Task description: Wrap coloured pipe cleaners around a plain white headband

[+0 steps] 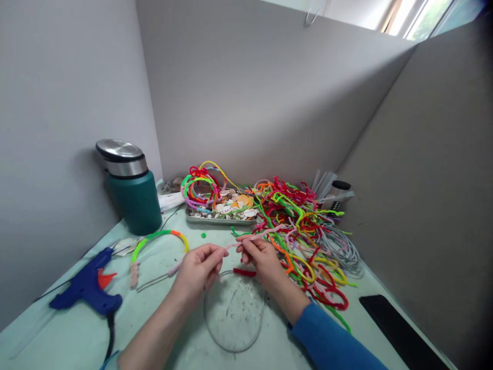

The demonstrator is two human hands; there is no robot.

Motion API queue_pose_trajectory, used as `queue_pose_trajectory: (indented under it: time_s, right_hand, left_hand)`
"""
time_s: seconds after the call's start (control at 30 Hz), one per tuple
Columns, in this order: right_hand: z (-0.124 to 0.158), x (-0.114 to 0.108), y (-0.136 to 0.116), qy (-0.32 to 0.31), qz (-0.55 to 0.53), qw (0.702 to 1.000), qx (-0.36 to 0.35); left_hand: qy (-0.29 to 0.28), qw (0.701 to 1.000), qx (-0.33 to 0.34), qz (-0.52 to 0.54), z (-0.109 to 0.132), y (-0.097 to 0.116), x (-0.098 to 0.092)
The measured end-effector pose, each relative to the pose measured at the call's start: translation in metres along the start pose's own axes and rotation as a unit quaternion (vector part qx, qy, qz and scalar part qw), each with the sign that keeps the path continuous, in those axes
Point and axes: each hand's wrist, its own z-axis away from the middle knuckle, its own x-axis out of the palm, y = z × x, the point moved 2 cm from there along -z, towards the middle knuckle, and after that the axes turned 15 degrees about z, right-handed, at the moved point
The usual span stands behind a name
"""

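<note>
Soft daylight came in from the upper right
The window (427, 24) glared pale, a slanting shadow crossed the back panel (239, 92), and the right panel (423, 169) was dimmer; the steel lid (120, 149) caught a highlight, wide-angle distortion stretched the edges, and the top right corner fell to blurred black
</note>
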Motion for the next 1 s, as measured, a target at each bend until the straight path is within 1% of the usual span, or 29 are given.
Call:
queue_pose_trajectory:
  time_s: [0.07,0.17,0.2,0.23,0.27,0.3,0.33,0.37,0.4,0.43,0.47,0.5,0.53,0.6,0.63,0.7,0.83,0.93,1.0]
  right_hand:
    - [-0.001,-0.001,0.003,-0.017,-0.027,0.999,0.017]
    - [0.001,-0.001,-0.002,-0.054,-0.053,0.997,0.015]
    - [0.002,-0.001,-0.006,-0.064,-0.055,0.996,0.007]
    - [0.003,-0.002,-0.010,-0.070,-0.051,0.996,-0.003]
    - [0.003,-0.003,-0.014,-0.070,-0.042,0.997,-0.014]
    - [0.003,-0.005,-0.019,-0.061,-0.026,0.997,-0.024]
    - [0.003,-0.007,-0.022,-0.047,-0.004,0.998,-0.033]
    - [0.002,-0.009,-0.024,-0.027,0.020,0.999,-0.039]
    - [0.001,-0.010,-0.025,-0.006,0.043,0.998,-0.043]
    - [0.000,-0.011,-0.025,0.016,0.060,0.997,-0.045]
    - [-0.001,-0.012,-0.024,0.037,0.072,0.996,-0.045]
    - [-0.002,-0.012,-0.023,0.057,0.078,0.994,-0.044]
    - [-0.002,-0.011,-0.020,0.073,0.082,0.993,-0.041]
    - [-0.002,-0.008,-0.016,0.087,0.089,0.991,-0.037]
    - [-0.001,-0.006,-0.014,0.086,0.092,0.991,-0.034]
    - [0.001,-0.002,-0.013,0.068,0.087,0.994,-0.024]
    - [0.005,0.005,-0.015,0.025,0.077,0.997,-0.005]
    - [0.006,0.006,-0.016,0.033,0.079,0.996,-0.002]
    - [0.006,0.006,-0.015,0.042,0.075,0.996,-0.006]
  left_hand:
    - [-0.088,0.993,-0.064,0.055,0.005,-0.002,0.005]
    - [-0.194,0.965,-0.160,0.073,0.013,-0.007,0.010]
    - [-0.217,0.956,-0.185,0.071,0.015,-0.009,0.011]
    - [-0.226,0.951,-0.202,0.063,0.016,-0.011,0.011]
    - [-0.223,0.951,-0.208,0.048,0.015,-0.012,0.011]
    - [-0.204,0.958,-0.201,0.023,0.013,-0.013,0.010]
    - [-0.173,0.968,-0.179,-0.016,0.011,-0.013,0.009]
    - [-0.136,0.978,-0.142,-0.068,0.008,-0.012,0.008]
    - [-0.094,0.983,-0.091,-0.129,0.005,-0.010,0.006]
    - [-0.049,0.979,-0.029,-0.194,0.003,-0.008,0.004]
    - [-0.006,0.966,0.038,-0.256,0.002,-0.006,0.003]
    - [0.031,0.945,0.102,-0.308,0.001,-0.004,0.002]
    - [0.054,0.924,0.154,-0.346,0.002,-0.003,0.002]
    - [0.065,0.893,0.218,-0.390,0.005,-0.003,0.003]
    - [0.056,0.885,0.233,-0.400,0.006,-0.004,0.004]
    - [0.038,0.878,0.243,-0.411,0.009,-0.004,0.006]
    - [0.033,0.864,0.231,-0.446,0.012,-0.001,0.009]
    - [0.032,0.851,0.209,-0.480,0.012,-0.001,0.010]
    - [0.041,0.846,0.188,-0.498,0.011,-0.002,0.010]
